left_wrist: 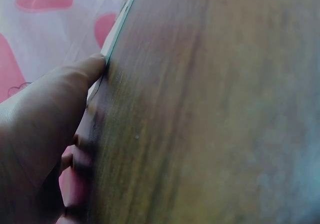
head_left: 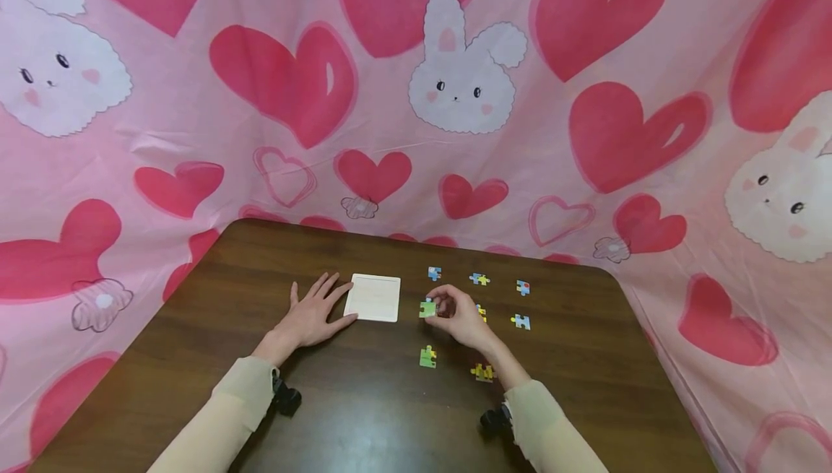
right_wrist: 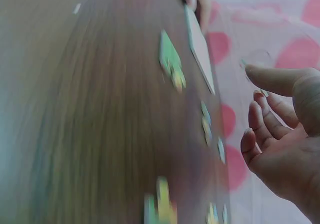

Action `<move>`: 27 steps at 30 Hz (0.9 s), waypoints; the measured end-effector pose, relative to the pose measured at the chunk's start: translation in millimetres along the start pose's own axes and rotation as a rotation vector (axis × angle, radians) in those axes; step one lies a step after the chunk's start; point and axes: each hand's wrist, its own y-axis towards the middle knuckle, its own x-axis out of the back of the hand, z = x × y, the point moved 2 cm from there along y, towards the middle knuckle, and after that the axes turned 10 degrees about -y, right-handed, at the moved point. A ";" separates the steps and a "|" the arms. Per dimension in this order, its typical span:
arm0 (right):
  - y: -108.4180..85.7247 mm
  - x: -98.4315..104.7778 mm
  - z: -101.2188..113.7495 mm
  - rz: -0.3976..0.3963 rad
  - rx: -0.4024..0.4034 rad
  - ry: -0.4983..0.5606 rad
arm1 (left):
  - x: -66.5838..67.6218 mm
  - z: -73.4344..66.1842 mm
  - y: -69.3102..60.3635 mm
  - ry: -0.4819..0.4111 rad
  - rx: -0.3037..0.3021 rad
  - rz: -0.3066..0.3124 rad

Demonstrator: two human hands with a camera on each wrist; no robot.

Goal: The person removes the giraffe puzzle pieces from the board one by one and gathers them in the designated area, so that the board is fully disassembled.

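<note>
A square white puzzle tray [head_left: 373, 300] with a raised rim lies on the table. My left hand [head_left: 310, 318] is spread on its left side, with the thumb and a fingertip touching the tray's edge. In the left wrist view the thumb [left_wrist: 75, 79] meets the tray's side. My right hand [head_left: 464, 320] pinches a green jigsaw piece [head_left: 426, 310] between thumb and fingers, to the right of the tray. The right wrist view shows this hand [right_wrist: 285, 129] raised off the tabletop. Under it, a yellow jigsaw piece [head_left: 482, 312] is partly hidden.
Loose jigsaw pieces lie around the right hand: a blue one [head_left: 434, 273], a blue-yellow one [head_left: 479, 279], two more blue ones [head_left: 523, 287] at the right, a green one [head_left: 427, 357] and a yellow-brown one [head_left: 484, 372] nearer me. A heart-patterned cloth [head_left: 390, 112] hangs behind the brown table [head_left: 370, 401].
</note>
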 end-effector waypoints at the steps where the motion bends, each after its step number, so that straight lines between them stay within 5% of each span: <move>1: -4.5 7.0 -3.5 -0.003 0.002 -0.004 | 0.5 0.2 0.1 0.001 -0.002 -0.003; 14: -73.3 74.1 -44.5 0.008 0.005 -0.014 | -1.8 1.7 2.1 -0.005 0.003 0.012; 27: -131.5 100.9 -78.4 -0.021 0.061 -0.039 | -1.2 1.9 0.8 -0.001 0.001 0.005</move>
